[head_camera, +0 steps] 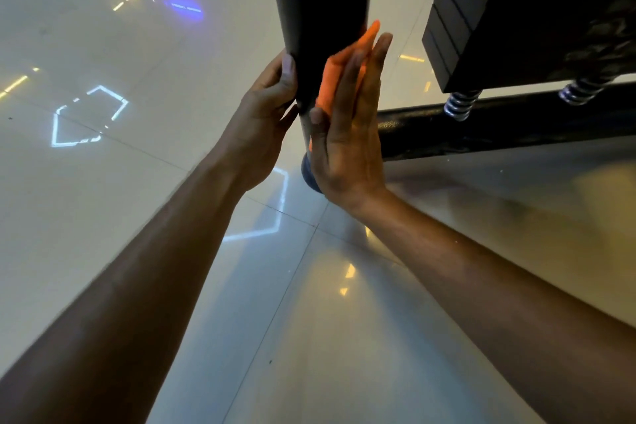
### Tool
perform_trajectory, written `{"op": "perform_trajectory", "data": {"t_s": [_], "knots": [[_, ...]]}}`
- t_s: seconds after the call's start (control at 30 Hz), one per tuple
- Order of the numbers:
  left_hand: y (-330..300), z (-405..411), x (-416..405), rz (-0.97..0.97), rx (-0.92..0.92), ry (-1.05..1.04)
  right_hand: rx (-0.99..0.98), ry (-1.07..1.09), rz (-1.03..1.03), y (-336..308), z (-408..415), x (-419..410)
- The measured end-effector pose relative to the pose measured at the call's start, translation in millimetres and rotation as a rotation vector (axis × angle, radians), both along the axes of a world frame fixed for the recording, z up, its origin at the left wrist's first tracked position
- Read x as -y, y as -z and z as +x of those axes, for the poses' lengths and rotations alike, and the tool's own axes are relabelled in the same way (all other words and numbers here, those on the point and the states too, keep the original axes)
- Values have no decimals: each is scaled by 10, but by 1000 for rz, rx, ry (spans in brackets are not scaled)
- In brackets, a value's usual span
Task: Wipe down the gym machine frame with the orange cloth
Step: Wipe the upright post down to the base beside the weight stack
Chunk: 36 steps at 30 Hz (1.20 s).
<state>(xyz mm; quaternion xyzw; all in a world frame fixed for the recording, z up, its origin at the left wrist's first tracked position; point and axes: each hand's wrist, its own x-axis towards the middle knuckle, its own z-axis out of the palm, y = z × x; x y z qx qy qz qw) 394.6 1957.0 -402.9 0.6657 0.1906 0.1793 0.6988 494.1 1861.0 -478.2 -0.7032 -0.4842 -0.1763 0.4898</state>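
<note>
Orange cloth (339, 76) pressed flat by straight-fingered right hand (347, 134) against black frame post (320, 10), left hand (265, 124) grip curled round post

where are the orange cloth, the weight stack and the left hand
orange cloth (328, 86): head view, on the bright fold between post and palm
weight stack (447, 27): head view, on the ribbed side of the plates
left hand (265, 113): head view, on the back of the hand

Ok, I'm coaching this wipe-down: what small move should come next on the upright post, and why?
Probably slide the right hand down along the post, keeping the orange cloth pressed flat. The cloth sits between straight fingers and the post's right face, a short stretch remains below toward the foot, and the left hand already steadies the other side.
</note>
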Motion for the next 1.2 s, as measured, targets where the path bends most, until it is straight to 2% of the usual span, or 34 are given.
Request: {"op": "perform_trajectory", "data": {"t_s": [0.13, 0.23, 0.3, 0.37, 0.43, 0.5, 0.6, 0.67, 0.73, 0.83, 0.87, 0.9, 0.93, 1.0, 1.07, 1.13, 1.2], "knots": [[86, -3, 18, -19, -33, -21, 196, 74, -293, 500, 104, 291], [157, -17, 29, -17, -47, -30, 232, 74, -353, 553, 130, 384], [182, -17, 26, -21, -45, -29, 63, 9, -272, 410, 13, 303], [196, -14, 15, -16, -41, -28, -217, -35, -72, 263, -99, 158], [213, -6, 15, -1, -38, -39, -356, 16, 26, 157, -176, 81], [241, 2, 34, 10, -35, -55, -251, 50, -100, 246, -153, 133], [333, -14, 74, 14, -44, -87, 165, 111, -397, 647, 57, 381], [416, -28, 111, -5, -62, -92, 310, 138, -475, 784, 167, 494], [465, -42, 133, -24, -73, -96, 189, 160, -432, 693, 86, 409], [480, -47, 128, -33, -67, -92, -321, 264, -194, 411, -143, 93], [479, -46, 126, -34, -65, -89, -397, 287, -184, 351, -162, 38], [473, -46, 128, -37, -67, -88, -352, 307, -228, 365, -128, 47], [466, -47, 134, -37, -70, -88, -219, 323, -313, 436, -59, 117], [474, -45, 134, -38, -67, -99, 179, 316, -492, 627, 192, 341], [484, -43, 128, -43, -69, -102, 468, 277, -548, 803, 420, 547], [480, -37, 128, -49, -73, -102, 527, 267, -550, 865, 475, 635], [484, -33, 139, -54, -68, -120, 409, 304, -519, 819, 358, 585]]}}
